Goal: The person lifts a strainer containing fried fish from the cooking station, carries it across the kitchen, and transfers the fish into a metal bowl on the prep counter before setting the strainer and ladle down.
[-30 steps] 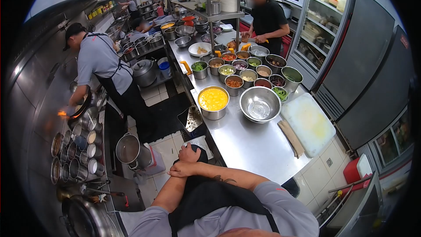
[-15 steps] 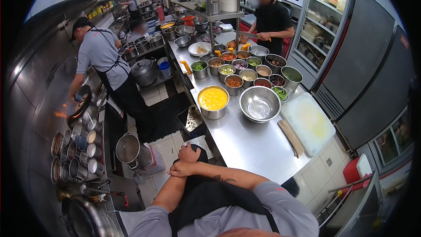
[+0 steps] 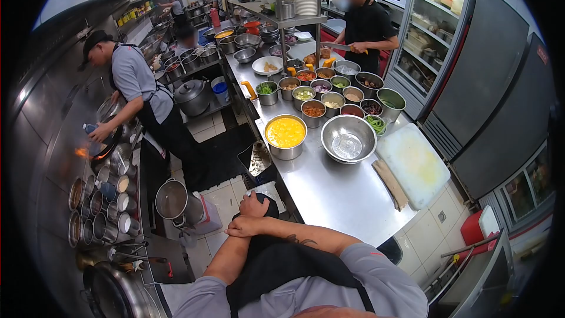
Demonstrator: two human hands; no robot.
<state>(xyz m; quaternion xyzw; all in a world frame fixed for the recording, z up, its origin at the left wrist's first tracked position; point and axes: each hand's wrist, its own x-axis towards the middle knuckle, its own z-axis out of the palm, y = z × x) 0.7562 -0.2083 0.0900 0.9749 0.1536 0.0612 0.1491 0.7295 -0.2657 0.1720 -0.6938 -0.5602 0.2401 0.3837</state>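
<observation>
Bright steel surface (image 3: 335,191) ran away from the person in a narrow kitchen, carrying one pot of yellow liquid (image 3: 286,135), the landmark here.

Nearer than that pot were the person's two hands. The right hand (image 3: 246,226) lay over the left wrist (image 3: 237,239), its fingers closed around it. The left hand (image 3: 253,205) rested against black cloth (image 3: 272,207), fingers bent; whether they gripped it could not be told. Left of the landmark pot and nearer, one two-handled pot (image 3: 172,199) stood apart from the surface.

Just right of the landmark pot sat one wide steel bowl (image 3: 349,139); further right lay one rolled tan cloth (image 3: 390,185) and one white cutting board (image 3: 414,167), side by side. The bowl partly blocked the view of the containers behind it.

Beyond the landmark pot, at least sixteen food containers (image 3: 313,112) crowded together, among them one of green beans (image 3: 375,125). At least three orange handles (image 3: 249,90) stuck up around them. Past these came one white dish (image 3: 268,65), then shelf posts (image 3: 320,32), standing in front of part of the work area.

Far beyond the landmark pot, one person in black (image 3: 368,26) held one knife (image 3: 340,46) near brown food. To its left, one person in grey (image 3: 132,73) held one bottle (image 3: 89,128) by a pan (image 3: 107,142) with flames beside it. At least two more people (image 3: 187,38) were farther back.
</observation>
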